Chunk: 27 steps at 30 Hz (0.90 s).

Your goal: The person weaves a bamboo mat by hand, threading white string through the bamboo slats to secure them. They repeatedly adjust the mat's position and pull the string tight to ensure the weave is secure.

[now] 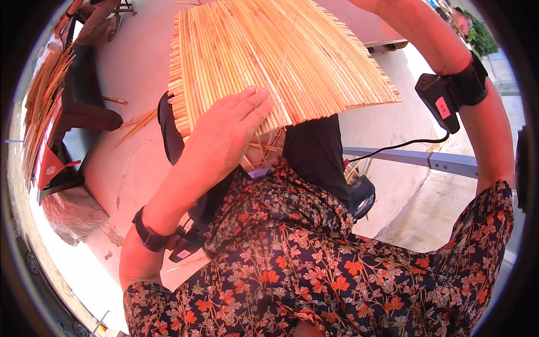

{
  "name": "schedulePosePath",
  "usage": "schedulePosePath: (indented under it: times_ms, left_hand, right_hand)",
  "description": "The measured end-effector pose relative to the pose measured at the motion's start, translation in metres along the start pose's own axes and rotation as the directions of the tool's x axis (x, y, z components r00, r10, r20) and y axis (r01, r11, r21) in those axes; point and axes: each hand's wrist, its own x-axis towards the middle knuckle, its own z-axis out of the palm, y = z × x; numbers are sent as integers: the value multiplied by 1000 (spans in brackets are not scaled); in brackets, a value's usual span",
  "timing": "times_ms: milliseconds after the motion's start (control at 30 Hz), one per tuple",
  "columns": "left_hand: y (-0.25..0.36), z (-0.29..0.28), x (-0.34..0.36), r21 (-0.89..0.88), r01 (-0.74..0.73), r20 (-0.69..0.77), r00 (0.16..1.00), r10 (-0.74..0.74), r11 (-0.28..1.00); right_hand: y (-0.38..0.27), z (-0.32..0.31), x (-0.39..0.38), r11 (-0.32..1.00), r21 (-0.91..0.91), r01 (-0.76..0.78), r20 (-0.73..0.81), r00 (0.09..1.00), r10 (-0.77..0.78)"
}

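Observation:
A mat of straw-coloured reeds, laid side by side and bound with thin thread, lies over my knees and reaches to the top edge of the view. On its near left edge my left hand rests flat, with the fingers stretched out and nothing gripped. My right forearm passes up along the right side toward the mat's far end. The right hand itself is beyond the top edge. Each forearm wears a black strap with a small device; a cable hangs from the right one.
Loose reeds are piled on a dark bench at the left, and a few stalks lie on the floor. A grey metal bar crosses beside my right leg. A person's leg shows at the far left.

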Motion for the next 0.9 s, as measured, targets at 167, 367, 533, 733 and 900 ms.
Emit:
schedulePosePath:
  times_ms: [167,367,533,733,900]
  left_hand:
    - [2,-7,1,-164,29,-36,999,-35,986]
    - [47,-4,-43,-764,192,70,974,-217,616]
    - [45,53,-46,-898,300,439,582,-685,-321]
    - [33,82,-20,-868,240,468,684,-559,-434]
    - [36,86,-34,-817,299,534,716,-450,-494]
  right_hand:
    - [22,16,-16,993,-83,80,-32,996,-83]
    - [88,37,-78,869,-485,98,154,988,-26]
    - [126,46,-99,877,-480,-1,57,998,33]
    - [134,56,-100,900,-432,-56,-6,998,60]
    - [140,49,-98,908,-418,-40,39,997,62]
